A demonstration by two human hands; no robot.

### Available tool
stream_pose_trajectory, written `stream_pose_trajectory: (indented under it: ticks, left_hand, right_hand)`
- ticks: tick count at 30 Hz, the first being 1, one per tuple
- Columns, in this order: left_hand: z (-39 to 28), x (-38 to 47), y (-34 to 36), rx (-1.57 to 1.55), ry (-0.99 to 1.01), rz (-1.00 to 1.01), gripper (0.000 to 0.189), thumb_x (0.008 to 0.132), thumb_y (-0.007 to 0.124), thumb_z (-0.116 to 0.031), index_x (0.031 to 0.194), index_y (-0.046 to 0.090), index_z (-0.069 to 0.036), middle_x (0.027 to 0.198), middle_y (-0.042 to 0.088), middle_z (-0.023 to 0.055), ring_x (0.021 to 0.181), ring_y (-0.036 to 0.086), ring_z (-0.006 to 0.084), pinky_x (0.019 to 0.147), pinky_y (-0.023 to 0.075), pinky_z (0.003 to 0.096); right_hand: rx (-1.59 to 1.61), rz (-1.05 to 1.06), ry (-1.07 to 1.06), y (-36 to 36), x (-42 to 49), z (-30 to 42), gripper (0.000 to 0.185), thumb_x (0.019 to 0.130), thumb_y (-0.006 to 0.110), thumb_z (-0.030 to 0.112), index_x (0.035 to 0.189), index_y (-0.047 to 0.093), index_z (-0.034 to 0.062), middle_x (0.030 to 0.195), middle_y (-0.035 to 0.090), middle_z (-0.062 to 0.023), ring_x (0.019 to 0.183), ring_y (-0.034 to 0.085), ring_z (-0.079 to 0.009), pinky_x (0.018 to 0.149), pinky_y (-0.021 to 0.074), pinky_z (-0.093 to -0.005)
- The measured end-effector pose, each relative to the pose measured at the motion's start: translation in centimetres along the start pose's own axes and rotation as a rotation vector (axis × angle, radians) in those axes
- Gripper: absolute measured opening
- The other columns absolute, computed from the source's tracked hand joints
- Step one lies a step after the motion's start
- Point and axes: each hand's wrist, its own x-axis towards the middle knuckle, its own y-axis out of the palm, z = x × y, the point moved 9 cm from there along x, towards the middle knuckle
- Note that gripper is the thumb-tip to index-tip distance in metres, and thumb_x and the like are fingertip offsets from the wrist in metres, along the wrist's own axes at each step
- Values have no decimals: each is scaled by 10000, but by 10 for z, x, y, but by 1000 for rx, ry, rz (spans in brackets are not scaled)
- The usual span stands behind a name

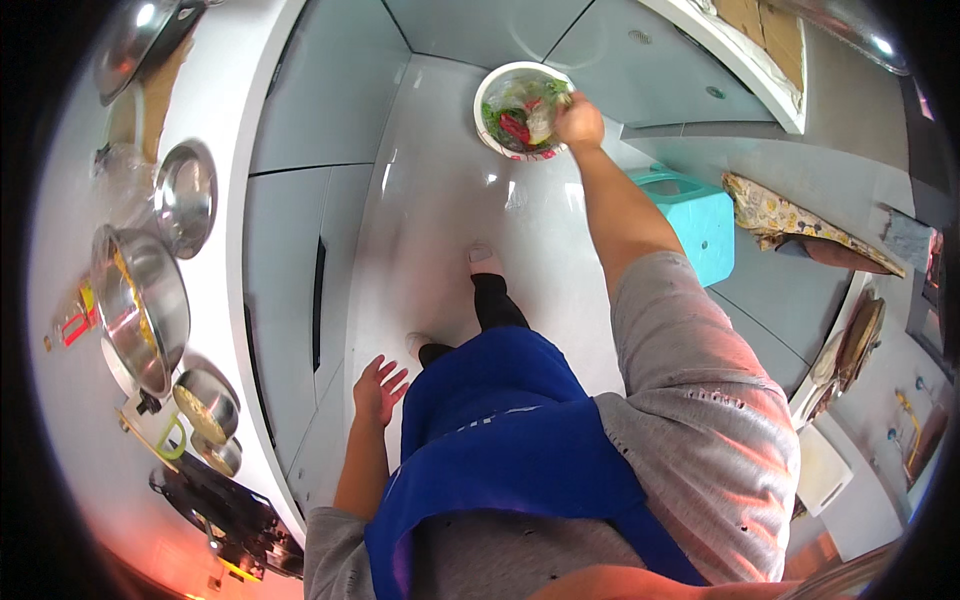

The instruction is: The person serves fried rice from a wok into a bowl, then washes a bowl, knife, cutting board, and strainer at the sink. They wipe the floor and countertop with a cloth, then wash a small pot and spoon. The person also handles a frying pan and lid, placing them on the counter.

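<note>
My right hand [580, 121] reaches out over the right rim of a white waste bin [484, 126] on the floor. Its fingers are curled around a small bunch of leafy greens [559, 91], most of it hidden by the hand or merging with the scraps below. Inside the bin, which has a clear plastic liner, lie green leaves [493, 120], a red piece [514, 129] and a pale scrap [540, 124]. Down at my side, my left hand [381, 391] hangs with its fingers apart and nothing in it, beside my blue apron [495, 420].
A turquoise plastic stool [697, 232] stands under my right forearm. Along the left, a white counter [217, 187] carries steel bowls [161, 300], a pot [206, 405] and a gas stove [225, 502]. Grey cabinets [315, 112] border the glossy floor [420, 210].
</note>
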Motion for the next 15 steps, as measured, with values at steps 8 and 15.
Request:
stream_pose_trajectory:
  ticks: [8, 15]
  left_hand:
    - [-11, -18, 27, -59, 52, 138, 443, 884, 496, -302, 1258, 431, -74, 1161, 525, 134, 1032, 537, 279, 856, 441, 396]
    - [-64, -75, 95, 358, 540, 286, 432, 852, 596, -273, 1209, 499, -50, 1079, 586, 111, 936, 586, 206, 821, 457, 320]
  right_hand:
    - [1131, 55, 398, -58, -45, -44, 211, 875, 585, 222, 1024, 532, 82, 921, 643, -75, 812, 606, -180, 737, 496, -329]
    - [1398, 682, 311, -104, -164, 76, 246, 901, 548, 234, 1079, 525, 66, 1003, 632, -74, 794, 613, -146, 670, 531, -276]
